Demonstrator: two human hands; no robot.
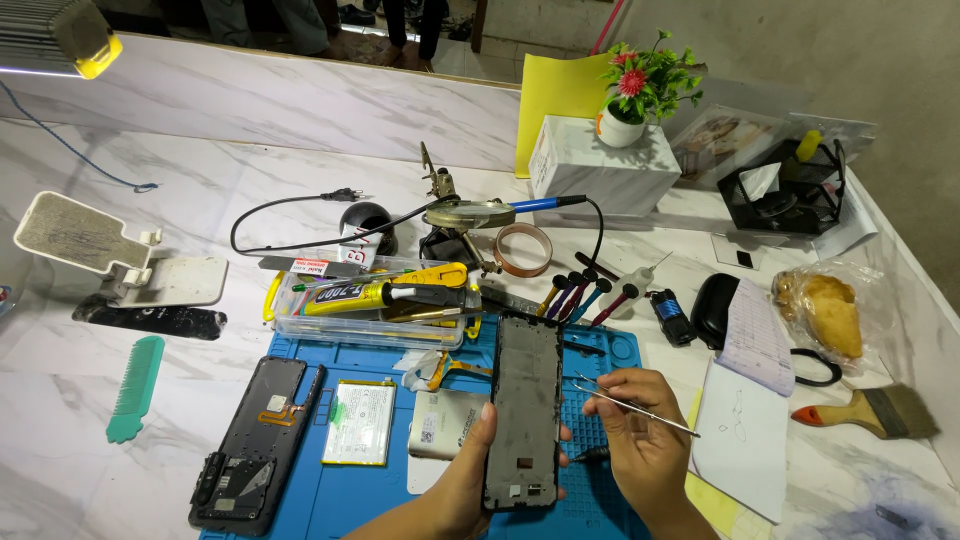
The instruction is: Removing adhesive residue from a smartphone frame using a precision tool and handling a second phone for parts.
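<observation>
Black phone frame (pixel 523 410) gripped upright in left hand (pixel 462 480); right hand (pixel 640 435) alongside pinches tweezers (pixel 632 405).

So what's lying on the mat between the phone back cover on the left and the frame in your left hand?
In the head view, a phone battery and a small silver-grey part lie on the blue mat between back cover and frame.

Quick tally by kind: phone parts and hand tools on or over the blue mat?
Phone frames/housings: 2 – one held by the left hand, phone frame; one lying flat, back housing
Batteries: 1 – battery
Tweezers: 1 – in the right hand, tweezers
Small grey modules: 1 – grey module
Total: 5
</observation>
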